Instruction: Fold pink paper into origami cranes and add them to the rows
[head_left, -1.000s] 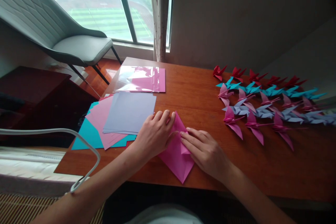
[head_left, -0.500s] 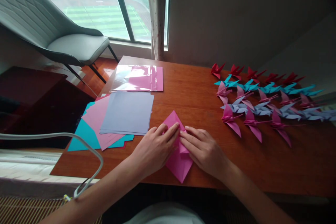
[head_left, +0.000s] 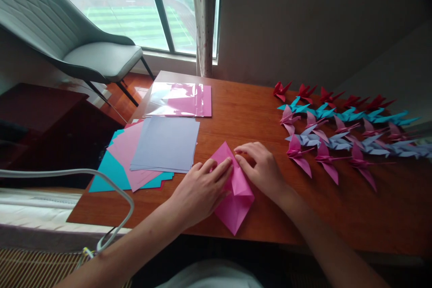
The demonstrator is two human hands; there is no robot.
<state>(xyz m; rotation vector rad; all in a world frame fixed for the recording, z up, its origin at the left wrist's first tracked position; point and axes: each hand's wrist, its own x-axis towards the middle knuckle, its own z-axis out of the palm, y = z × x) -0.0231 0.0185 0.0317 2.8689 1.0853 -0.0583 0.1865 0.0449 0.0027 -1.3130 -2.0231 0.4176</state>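
Observation:
A partly folded pink paper (head_left: 234,202) lies on the wooden table (head_left: 243,117) near its front edge. My left hand (head_left: 199,189) lies flat on the paper's left half, fingers stretched out and pressing it down. My right hand (head_left: 261,166) rests on the paper's upper right edge, its fingers curled and pressing along a fold near the top corner. The two hands' fingertips nearly touch at the paper's middle crease.
A stack of lilac, pink and teal paper sheets (head_left: 162,144) lies left of my hands, a clear packet of pink paper (head_left: 180,99) behind it. Rows of folded paper cranes (head_left: 337,130) fill the right side. A grey chair (head_left: 84,49) stands by the window; a white cable (head_left: 111,189) loops at left.
My right hand has slid up and away along the paper's right edge toward the top corner. My left hand stays pressed on the left half.

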